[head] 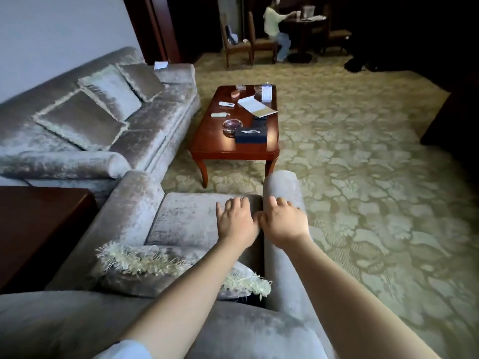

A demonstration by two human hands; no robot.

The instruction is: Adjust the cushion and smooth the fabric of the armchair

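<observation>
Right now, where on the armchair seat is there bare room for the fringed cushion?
Bare seat lies between the left armrest and the left hand, beyond the fringed cushion. Crowded: the seat's right edge, with the right hand on the right armrest.

A patterned carpet (pixel 363 156) carries an armchair (pixel 181 221) at 6 o'clock, a sofa (pixel 145 143) at 10 and a coffee table (pixel 228 150) at 12. On the table lie an ashtray (pixel 232 125), a tissue box (pixel 251 134) just beside it at 4 o'clock, and papers (pixel 255 106) at 12. A fringed cushion (pixel 145 277) lies at the seat's 6 o'clock edge.
</observation>
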